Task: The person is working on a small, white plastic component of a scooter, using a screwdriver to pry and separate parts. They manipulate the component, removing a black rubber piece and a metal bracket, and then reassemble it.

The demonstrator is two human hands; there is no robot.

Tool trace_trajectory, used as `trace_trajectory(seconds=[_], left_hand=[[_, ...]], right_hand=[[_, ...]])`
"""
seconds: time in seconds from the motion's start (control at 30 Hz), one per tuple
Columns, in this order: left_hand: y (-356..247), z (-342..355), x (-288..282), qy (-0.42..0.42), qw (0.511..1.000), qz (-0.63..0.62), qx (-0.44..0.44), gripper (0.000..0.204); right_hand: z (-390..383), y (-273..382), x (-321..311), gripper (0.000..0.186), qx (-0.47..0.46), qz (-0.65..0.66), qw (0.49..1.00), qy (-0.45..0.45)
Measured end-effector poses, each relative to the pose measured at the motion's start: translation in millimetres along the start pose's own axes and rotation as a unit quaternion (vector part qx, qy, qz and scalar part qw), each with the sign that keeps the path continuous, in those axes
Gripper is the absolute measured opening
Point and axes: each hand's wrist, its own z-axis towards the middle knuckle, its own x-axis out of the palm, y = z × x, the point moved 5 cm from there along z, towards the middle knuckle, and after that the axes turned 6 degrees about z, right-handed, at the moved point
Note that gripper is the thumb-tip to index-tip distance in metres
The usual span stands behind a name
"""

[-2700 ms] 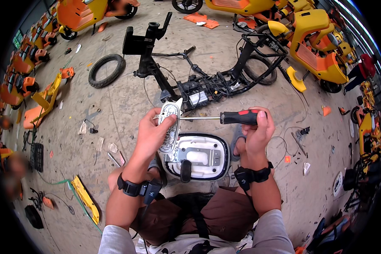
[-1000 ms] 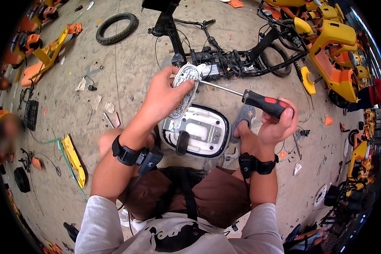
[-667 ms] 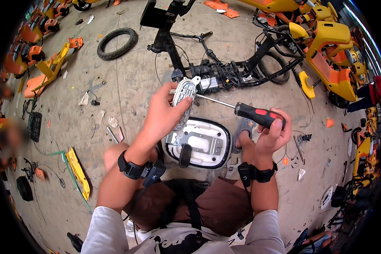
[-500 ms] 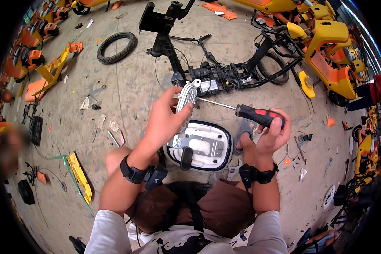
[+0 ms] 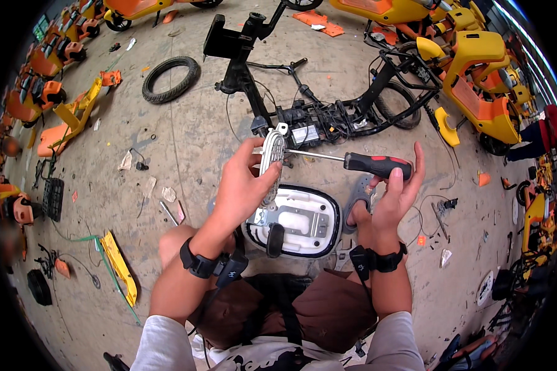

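Observation:
My left hand [image 5: 242, 185] grips an oval, silver-and-clear part [image 5: 272, 153] with a ribbed face, which looks like a lamp unit. Its thumb lies on the ribbed side and the fingers wrap behind. In my right hand [image 5: 391, 204] is a screwdriver [image 5: 374, 164] with a black-and-red handle; the thumb presses near the handle's end while one finger stretches upward. The metal shaft points left, its tip at the lamp part's right edge; whether it sits in a screw I cannot tell. Below lies an upturned seat [image 5: 320, 207] with a white underside, black rim and metal plate.
Ahead stands a stripped black scooter frame [image 5: 247, 93] with exposed wiring. A loose tire [image 5: 172, 79] lies far left, a yellow strip panel [image 5: 119, 267] nearer left. Yellow-orange scooters [image 5: 476, 80] line both sides. Scraps and cables litter the floor.
The right hand's fingers have loosened and one has straightened upward around the screwdriver handle. The screwdriver is slightly more level. The lamp part stays in my left hand, while the whole view has shifted slightly.

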Motion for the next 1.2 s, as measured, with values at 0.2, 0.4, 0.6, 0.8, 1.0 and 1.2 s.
trace_trajectory(seconds=[0.2, 0.4, 0.6, 0.8, 1.0, 1.2], left_hand=[[2.1, 0.6, -1.6, -0.012, 1.0, 0.019, -0.001, 0.044], [2.7, 0.6, -3.5, -0.024, 0.999, 0.03, 0.001, 0.044], [1.3, 0.5, -4.8, -0.029, 0.999, 0.036, 0.001, 0.043], [2.6, 0.6, -3.8, -0.024, 0.999, 0.049, 0.001, 0.044], [2.1, 0.8, -3.2, -0.032, 0.998, 0.056, 0.008, 0.044], [5.2, 1.2, -7.0, -0.033, 0.998, 0.058, 0.005, 0.045]], right_hand=[[6.3, -10.6, 0.0, 0.059, 0.011, 0.089, 0.995, 0.041], [4.2, -12.0, -0.3, 0.049, 0.093, -0.065, 0.993, 0.039], [7.5, -17.8, 1.2, 0.038, 0.069, 0.033, 0.995, 0.061], [5.7, -21.3, -5.7, 0.037, 0.112, -0.024, 0.992, 0.054], [7.0, -25.7, -2.8, 0.039, 0.071, 0.005, 0.995, 0.067], [3.8, -26.8, -3.8, 0.037, 0.182, -0.02, 0.981, 0.07]])
